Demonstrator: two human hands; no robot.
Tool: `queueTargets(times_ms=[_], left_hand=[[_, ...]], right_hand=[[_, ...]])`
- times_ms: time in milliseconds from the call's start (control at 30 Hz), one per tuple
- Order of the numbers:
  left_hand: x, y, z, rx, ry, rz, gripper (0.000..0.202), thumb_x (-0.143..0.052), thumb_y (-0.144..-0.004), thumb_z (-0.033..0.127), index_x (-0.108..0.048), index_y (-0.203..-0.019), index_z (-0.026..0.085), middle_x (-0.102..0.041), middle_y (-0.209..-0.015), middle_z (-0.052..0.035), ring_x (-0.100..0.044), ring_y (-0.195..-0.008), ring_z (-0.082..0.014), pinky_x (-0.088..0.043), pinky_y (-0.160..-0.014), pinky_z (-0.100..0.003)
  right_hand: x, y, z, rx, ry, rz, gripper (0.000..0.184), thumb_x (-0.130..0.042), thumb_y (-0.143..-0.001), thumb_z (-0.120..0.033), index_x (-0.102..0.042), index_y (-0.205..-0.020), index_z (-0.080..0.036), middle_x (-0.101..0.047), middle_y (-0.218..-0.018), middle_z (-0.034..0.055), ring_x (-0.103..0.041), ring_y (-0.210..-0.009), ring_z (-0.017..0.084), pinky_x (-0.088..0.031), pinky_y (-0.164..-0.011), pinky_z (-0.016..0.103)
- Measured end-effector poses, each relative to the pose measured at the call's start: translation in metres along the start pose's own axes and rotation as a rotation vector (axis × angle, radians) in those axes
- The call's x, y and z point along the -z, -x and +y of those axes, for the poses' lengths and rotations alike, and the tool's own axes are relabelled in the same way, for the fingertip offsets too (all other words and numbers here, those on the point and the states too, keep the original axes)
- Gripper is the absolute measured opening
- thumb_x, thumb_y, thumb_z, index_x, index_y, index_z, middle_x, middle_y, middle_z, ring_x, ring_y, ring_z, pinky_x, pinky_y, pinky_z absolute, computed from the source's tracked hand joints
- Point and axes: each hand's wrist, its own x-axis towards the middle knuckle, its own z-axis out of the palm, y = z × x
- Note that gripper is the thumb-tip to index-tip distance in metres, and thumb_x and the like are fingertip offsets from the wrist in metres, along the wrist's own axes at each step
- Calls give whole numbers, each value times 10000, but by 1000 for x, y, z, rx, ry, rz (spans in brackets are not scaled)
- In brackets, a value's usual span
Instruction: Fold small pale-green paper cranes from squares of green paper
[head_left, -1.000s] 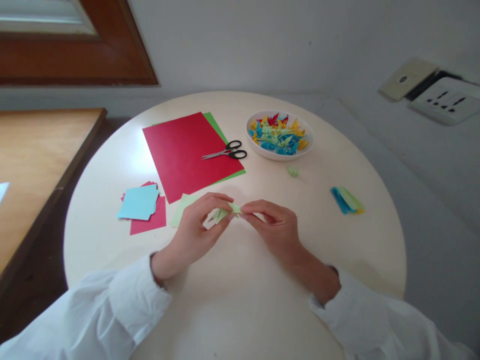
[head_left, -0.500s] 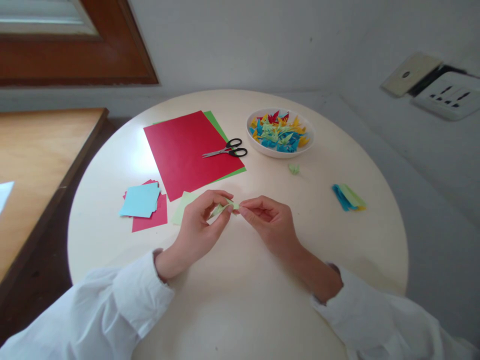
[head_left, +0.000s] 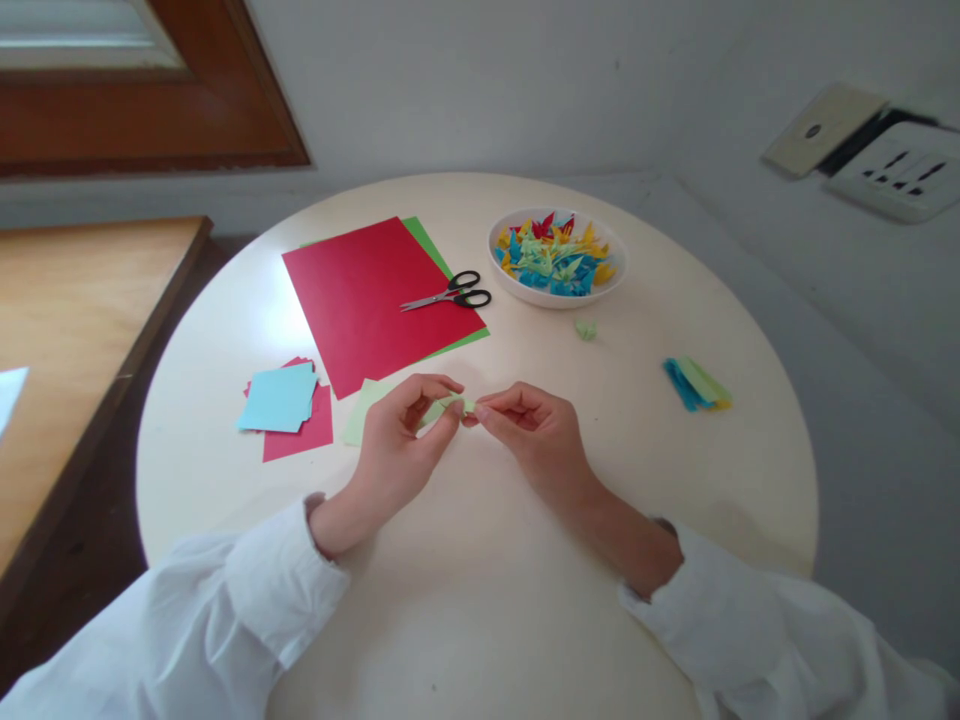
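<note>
Over the round cream table (head_left: 480, 600), my left hand (head_left: 401, 445) and my right hand (head_left: 536, 435) meet at their fingertips. Both pinch a small folded piece of light green paper (head_left: 450, 405), which is mostly hidden between the fingers. A flat light green square (head_left: 361, 410) lies on the table just left of my left hand.
A red sheet (head_left: 375, 295) lies over a green sheet (head_left: 427, 245), with black-handled scissors (head_left: 450, 296) on top. A white bowl (head_left: 556, 293) holds several coloured folded pieces. A tiny green folded piece (head_left: 585, 328) lies near it. Blue and red squares (head_left: 281, 400) sit left; a small paper stack (head_left: 696, 385) right.
Both hands have drawn closer together and the green paper is folded smaller, showing less between the fingers. The view has shifted slightly.
</note>
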Motion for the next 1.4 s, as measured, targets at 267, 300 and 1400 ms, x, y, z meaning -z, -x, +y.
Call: queueTargets(times_ms=[267,300,1400], left_hand=[[-1,-3,1,56,16,1,112,-644,-713,220,-554,-680,162,-626,-780,-26,-603,-653,-111,-503,-658,-245],[-2,-3,1,58,20,3,113,-645,-710,219,-553,-678,162,-624,-773,-22,-601,-644,-108,-503,-652,-244],[2,-6,-5,40,-9,71,93,-639,-698,186,-555,-668,158,-650,-798,-45,-630,-771,-146,-506,-718,-267]], right_hand=[[1,-1,1,-2,33,-9,86,-679,-630,-225,-612,-598,-182,-668,-597,-5,-648,-593,145,-524,-567,270],[0,-1,1,-6,31,-11,84,-676,-630,-222,-611,-594,-183,-667,-592,-6,-647,-590,144,-523,-564,267],[3,-3,4,-133,-148,-112,229,-676,-694,-311,-615,-862,-169,-686,-748,17,-686,-688,155,-537,-639,282]])
